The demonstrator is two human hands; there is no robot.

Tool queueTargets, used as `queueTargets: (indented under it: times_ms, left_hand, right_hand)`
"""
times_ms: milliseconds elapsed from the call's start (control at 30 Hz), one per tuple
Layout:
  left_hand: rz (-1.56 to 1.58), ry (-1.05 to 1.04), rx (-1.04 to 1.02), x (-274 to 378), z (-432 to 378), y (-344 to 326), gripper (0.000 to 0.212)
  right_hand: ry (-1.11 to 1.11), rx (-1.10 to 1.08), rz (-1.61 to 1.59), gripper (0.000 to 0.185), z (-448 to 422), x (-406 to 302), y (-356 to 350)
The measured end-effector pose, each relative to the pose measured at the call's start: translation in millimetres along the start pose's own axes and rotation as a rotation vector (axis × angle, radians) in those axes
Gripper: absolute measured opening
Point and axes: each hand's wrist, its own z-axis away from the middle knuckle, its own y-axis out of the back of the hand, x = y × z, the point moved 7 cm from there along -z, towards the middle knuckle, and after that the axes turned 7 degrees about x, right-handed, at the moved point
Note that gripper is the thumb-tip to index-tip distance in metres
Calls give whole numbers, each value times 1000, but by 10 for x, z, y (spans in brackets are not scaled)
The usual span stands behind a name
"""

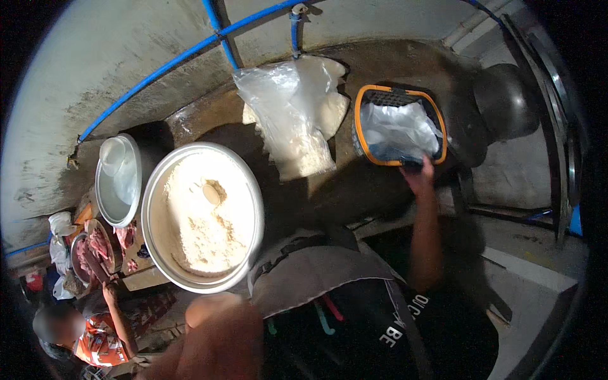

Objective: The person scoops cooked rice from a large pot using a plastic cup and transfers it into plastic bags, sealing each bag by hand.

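My right hand [419,179] is at the near rim of a dark plastic basket with an orange rim [359,126]; one finger reaches over the rim beside clear plastic bags [403,126] inside. Whether it grips anything is unclear. My left hand [216,306], blurred, is by the near edge of a large round metal pot [148,213], its fingers not clearly seen. The pot holds white, crumbly material [209,237], brightly lit, with a small round tan object [211,194] on it. Clear plastic bags with pale contents [304,128] lie between pot and basket.
At left stands a metal basin [107,199] with a translucent bowl [113,154] in it. Beyond are raw meat pieces [98,242] and another person [102,337] holding a knife. Blue pipes [171,66] run along the wall. A dark rounded vessel [506,102] is at right.
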Motion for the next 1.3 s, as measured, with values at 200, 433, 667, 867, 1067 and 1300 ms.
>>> queueTargets:
  times_ms: [200,433,667,867,1067,1300]
  left_hand:
    - [394,305,-44,294,-184,-373,28]
    - [459,48,-91,422,-51,-537,28]
    - [261,40,-243,709,-96,-525,35]
    - [-137,623,-300,930,107,175,21]
    - [-842,1436,160,351,1226,1485,15]
    - [-1301,1458,-352,178,2063,1948,42]
  right_hand:
    - [98,135,108,59,8,78,-67]
    - [-202,136,-37,59,92,333,-347]
    - [65,79,-93,46,-298,524,-140]
    - [-95,-548,-241,37,578,768,-498]
    - [-107,106,-244,26,1399,1447,-401]
    - [-286,53,-402,23,1802,2389,-870]
